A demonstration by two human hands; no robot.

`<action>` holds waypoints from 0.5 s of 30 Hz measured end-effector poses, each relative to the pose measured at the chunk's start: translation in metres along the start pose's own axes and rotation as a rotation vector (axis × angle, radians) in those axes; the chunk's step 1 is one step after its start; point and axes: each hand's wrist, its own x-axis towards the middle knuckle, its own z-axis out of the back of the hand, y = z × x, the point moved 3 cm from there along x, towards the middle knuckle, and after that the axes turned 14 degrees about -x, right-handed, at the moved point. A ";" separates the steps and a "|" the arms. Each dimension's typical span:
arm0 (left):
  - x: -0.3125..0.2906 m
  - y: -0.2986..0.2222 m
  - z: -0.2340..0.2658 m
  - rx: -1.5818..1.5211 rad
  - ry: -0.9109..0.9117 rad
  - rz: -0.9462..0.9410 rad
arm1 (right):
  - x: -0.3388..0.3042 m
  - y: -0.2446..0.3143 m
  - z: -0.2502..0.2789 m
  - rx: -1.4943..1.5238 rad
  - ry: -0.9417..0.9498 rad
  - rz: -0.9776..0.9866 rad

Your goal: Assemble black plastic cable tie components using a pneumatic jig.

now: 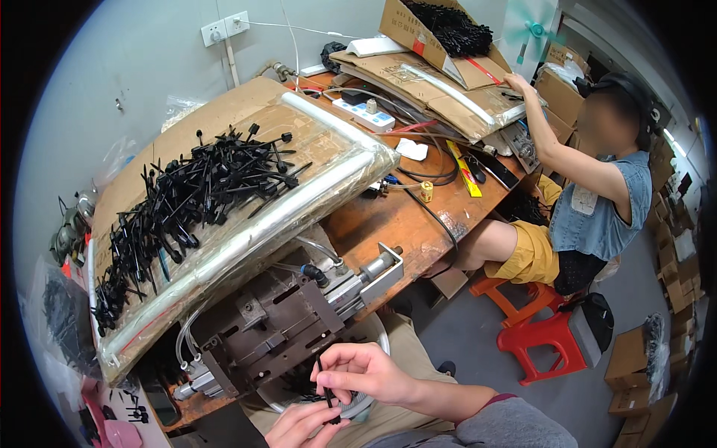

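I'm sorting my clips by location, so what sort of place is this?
Probably a small assembly workshop: a metal fixture with clear tubing sits at the worktable, a heap of slim black parts lies on cardboard, and cardboard boxes stand along the right.

Red stool [551,328] on grey floor [478,332], white power strip [363,115], turquoise fan [535,30], wall socket [225,28]

Right hand [370,375] and left hand [297,428] at slim black part [328,396], beside metal fixture [314,305]. Black pile [198,187] on cardboard [250,104] (edges clear-taped). Co-worker [605,187] seated at right, hand near open carton [418,41].
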 end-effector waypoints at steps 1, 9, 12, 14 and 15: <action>-0.001 0.000 0.000 0.003 -0.005 0.019 | -0.002 -0.004 -0.001 0.017 -0.008 0.001; 0.002 -0.006 0.004 0.074 -0.005 0.002 | -0.034 0.044 0.044 -0.352 -0.551 0.626; -0.002 -0.002 0.000 0.049 -0.024 0.055 | -0.047 0.067 0.049 -0.445 -0.703 0.884; -0.002 0.000 -0.003 0.051 -0.027 0.055 | -0.052 0.087 0.052 -0.530 -0.891 1.048; -0.002 -0.001 -0.002 0.059 -0.017 0.052 | -0.058 0.096 0.056 -0.568 -1.025 1.110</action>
